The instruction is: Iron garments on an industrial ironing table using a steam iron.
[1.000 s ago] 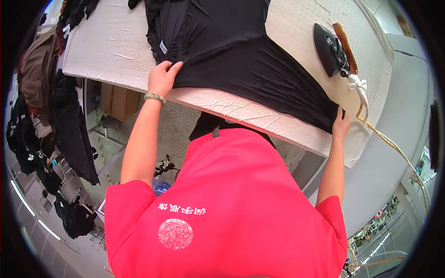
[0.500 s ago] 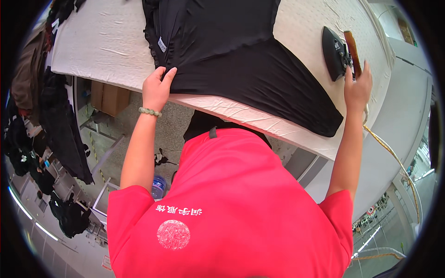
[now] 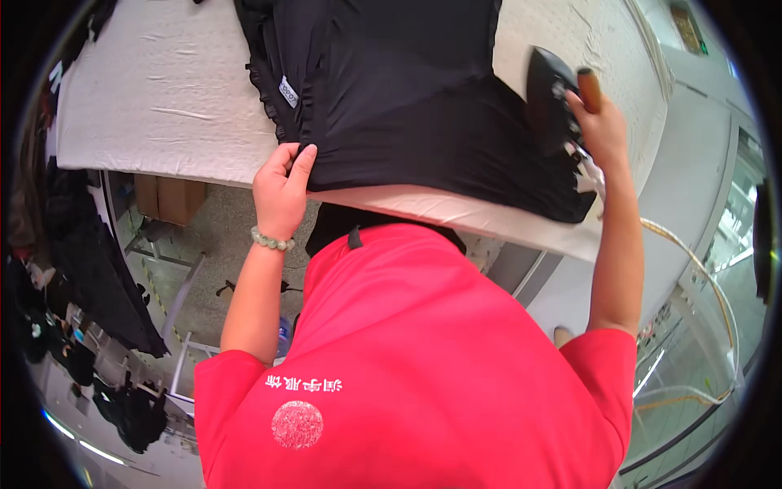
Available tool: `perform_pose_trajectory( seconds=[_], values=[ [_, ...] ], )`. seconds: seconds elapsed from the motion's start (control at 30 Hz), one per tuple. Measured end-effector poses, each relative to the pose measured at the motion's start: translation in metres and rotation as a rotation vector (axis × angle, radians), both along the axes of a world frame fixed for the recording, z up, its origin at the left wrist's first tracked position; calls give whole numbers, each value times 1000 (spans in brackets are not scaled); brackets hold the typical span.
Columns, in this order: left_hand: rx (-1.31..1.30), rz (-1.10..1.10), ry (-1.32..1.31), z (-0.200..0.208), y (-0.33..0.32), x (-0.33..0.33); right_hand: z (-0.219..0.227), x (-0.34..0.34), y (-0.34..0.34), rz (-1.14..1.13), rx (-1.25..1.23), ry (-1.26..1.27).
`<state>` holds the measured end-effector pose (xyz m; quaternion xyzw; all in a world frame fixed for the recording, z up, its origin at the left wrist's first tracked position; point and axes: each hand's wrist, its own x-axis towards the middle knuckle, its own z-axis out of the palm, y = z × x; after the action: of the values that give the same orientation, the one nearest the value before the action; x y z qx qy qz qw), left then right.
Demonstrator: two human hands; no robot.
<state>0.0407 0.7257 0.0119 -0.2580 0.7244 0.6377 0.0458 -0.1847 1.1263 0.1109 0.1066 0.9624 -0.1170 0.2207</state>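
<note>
Dark garments (image 3: 102, 261) hang in a row at the far left, beside a long table with a pale padded cover (image 3: 171, 98). A brown cardboard box (image 3: 171, 198) sits below the table's near edge. Next, I see the person's left hand (image 3: 278, 191), with a bracelet of pale green beads (image 3: 272, 240) at the wrist. Its thumb and fingers are closed on the near edge of a black garment (image 3: 399, 122), pinching the cloth beside a gathered band. The garment lies spread over the middle of the table, a small white label (image 3: 288, 92) near its gathered left side and its right end stretching toward the table's right corner. Below stands the person, in a bright red short-sleeved top (image 3: 423, 342). To the right, the right hand (image 3: 603, 130) is wrapped around the brown handle (image 3: 588, 90) of a black iron (image 3: 547, 98). The iron is tilted and a little blurred at the garment's right side; I cannot tell whether it touches the cloth. A yellowish hose (image 3: 705, 269) curves down at the far right.
</note>
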Motion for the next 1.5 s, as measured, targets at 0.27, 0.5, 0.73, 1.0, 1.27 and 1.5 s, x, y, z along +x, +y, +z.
perform_pose_trajectory(
  seconds=[0.27,0.5,0.73,1.0,1.27,1.5],
  values=[
    [154,7,-30,22,-2,-7,-17,82,-171,285,68,-87],
    [146,10,-64,21,-9,-1,-13,83,-165,292,15,-99],
    [160,55,5,29,-8,2,-13,75,-81,3,58,106],
    [41,59,89,22,-17,4,15,133,-121,339,-334,-121],
    [-10,201,142,31,-13,1,-14,134,136,-161,-13,151],
    [-73,302,108,27,5,-6,-18,126,292,-527,-29,150]
  ],
)
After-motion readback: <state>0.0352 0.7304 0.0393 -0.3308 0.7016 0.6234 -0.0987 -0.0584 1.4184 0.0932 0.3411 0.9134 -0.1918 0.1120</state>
